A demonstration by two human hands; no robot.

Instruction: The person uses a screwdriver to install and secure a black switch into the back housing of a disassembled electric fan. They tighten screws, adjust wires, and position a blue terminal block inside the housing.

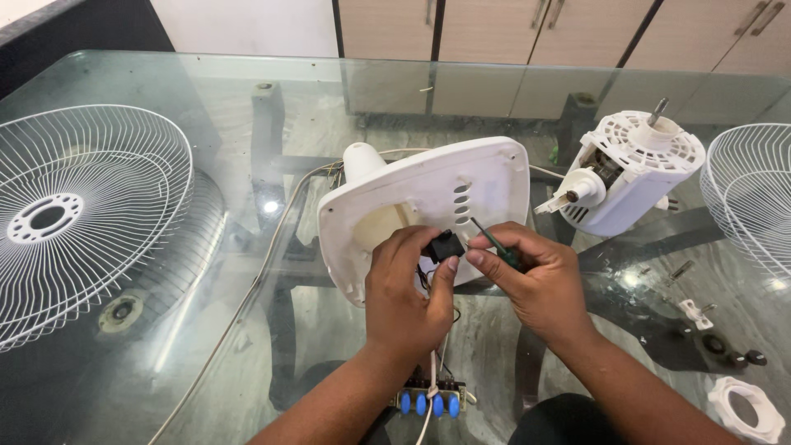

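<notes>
My left hand (pixel 408 292) pinches a small black part (pixel 445 245) with thin wires, held against the underside of a white fan base (pixel 494 177) that stands tilted on the glass table (pixel 206 91). My right hand (pixel 535 284) grips a green-handled screwdriver (pixel 493 243), its thin shaft angled up-left toward the slots in the base. Wires run down from the black part to a switch block with blue buttons (pixel 428 402) near my wrists.
A white fan motor housing (pixel 634 173) with a metal shaft lies right of the base. White wire grilles sit at the far left (pixel 74 214) and far right (pixel 754 194). Screws, a clip (pixel 694 313) and a white ring nut (pixel 748 409) lie at the right. A white cord (pixel 247 297) trails left.
</notes>
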